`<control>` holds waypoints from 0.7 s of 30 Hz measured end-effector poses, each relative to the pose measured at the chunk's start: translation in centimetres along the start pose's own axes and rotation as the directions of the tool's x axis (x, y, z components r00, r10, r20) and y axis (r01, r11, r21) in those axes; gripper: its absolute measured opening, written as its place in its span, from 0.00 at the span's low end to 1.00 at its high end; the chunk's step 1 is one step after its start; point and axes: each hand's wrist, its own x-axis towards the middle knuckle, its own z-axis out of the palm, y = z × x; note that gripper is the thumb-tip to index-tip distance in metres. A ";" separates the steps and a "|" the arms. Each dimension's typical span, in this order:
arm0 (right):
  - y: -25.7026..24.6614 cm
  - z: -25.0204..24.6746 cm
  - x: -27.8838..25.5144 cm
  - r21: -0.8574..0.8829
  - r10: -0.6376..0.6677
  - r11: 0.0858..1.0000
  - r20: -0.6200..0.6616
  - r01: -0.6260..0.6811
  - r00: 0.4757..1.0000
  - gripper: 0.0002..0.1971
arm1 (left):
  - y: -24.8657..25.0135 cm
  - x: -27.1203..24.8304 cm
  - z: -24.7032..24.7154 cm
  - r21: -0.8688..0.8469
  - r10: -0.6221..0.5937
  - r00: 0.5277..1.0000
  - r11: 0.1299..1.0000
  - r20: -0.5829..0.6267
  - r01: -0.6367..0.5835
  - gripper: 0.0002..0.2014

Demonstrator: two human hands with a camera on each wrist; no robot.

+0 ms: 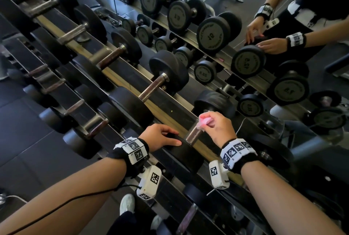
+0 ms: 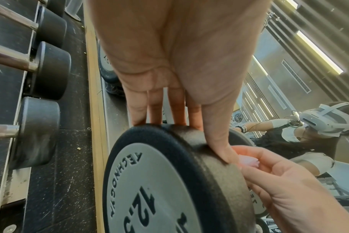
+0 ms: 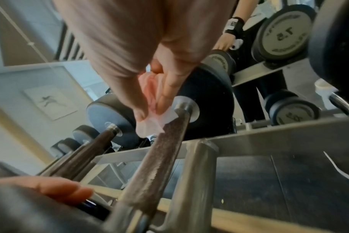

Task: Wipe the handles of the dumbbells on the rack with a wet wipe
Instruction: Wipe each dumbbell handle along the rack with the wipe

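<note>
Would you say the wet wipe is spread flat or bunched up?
Bunched up: the wet wipe sits crumpled in the right hand's fingers, against the handle.

Bare forearms; black wristbands (image 1: 239, 153) wrapped in white blocks printed with square black-and-white markers; white camera housings (image 1: 149, 182) beneath each wrist; thin black cable (image 1: 75, 199) along left forearm.

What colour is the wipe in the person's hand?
The wet wipe is pale pink and whitish, pinched in the right hand. The right wrist view shows it best.
</note>
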 end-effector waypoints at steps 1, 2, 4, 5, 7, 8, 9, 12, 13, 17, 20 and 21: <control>-0.1 -0.1 0.2 -0.024 -0.034 0.999 -0.019 0.034 0.999 0.14 | 0.0 0.1 0.0 0.005 0.000 1.000 1.000 -0.006 0.000 0.15; -0.1 -0.4 0.5 -0.058 -0.074 0.996 -0.038 0.072 0.997 0.14 | -0.1 0.1 0.0 0.007 -0.002 1.000 1.000 -0.011 0.002 0.16; -0.3 -0.8 1.0 -0.209 -0.157 0.968 -0.056 0.142 0.986 0.15 | -0.1 0.2 0.0 0.010 -0.008 1.000 1.000 -0.016 0.008 0.16; -0.3 -0.9 1.1 -0.308 -0.187 0.937 -0.050 0.163 0.981 0.16 | -0.1 0.2 0.0 0.010 -0.012 1.000 1.000 -0.017 0.012 0.16; -0.2 -1.1 1.3 -0.472 -0.231 0.862 -0.036 0.187 0.972 0.18 | -0.1 0.2 0.0 0.011 -0.019 1.000 1.000 -0.016 0.019 0.16; -0.2 -1.1 1.3 -0.515 -0.249 0.834 -0.027 0.200 0.968 0.17 | 0.0 0.2 0.0 0.010 -0.021 1.000 1.000 -0.014 0.021 0.16; -0.1 -1.2 1.2 -0.526 -0.260 0.823 -0.013 0.214 0.966 0.15 | 0.0 0.2 0.0 0.008 -0.023 1.000 1.000 -0.013 0.023 0.17; 0.1 -1.0 0.9 -0.490 -0.295 0.824 0.056 0.284 0.954 0.13 | 0.1 0.2 -0.1 0.013 -0.030 0.999 0.999 -0.014 0.031 0.18; 0.2 -0.9 0.8 -0.503 -0.301 0.809 0.090 0.304 0.949 0.13 | 0.1 0.2 -0.1 0.015 -0.031 0.999 0.999 -0.014 0.031 0.18; 0.5 -0.3 -0.4 -0.501 -0.260 0.802 0.200 0.326 0.945 0.12 | 0.1 0.3 0.0 0.019 -0.026 0.999 0.999 -0.019 0.026 0.18; 0.1 0.0 -1.8 -0.503 -0.219 0.799 0.265 0.329 0.939 0.10 | 0.2 0.3 0.0 0.016 -0.029 1.000 0.999 -0.013 0.029 0.16; 0.0 0.0 -2.1 -0.501 -0.208 0.792 0.316 0.349 0.926 0.10 | 0.2 0.3 0.0 0.014 -0.031 0.999 0.999 -0.012 0.031 0.15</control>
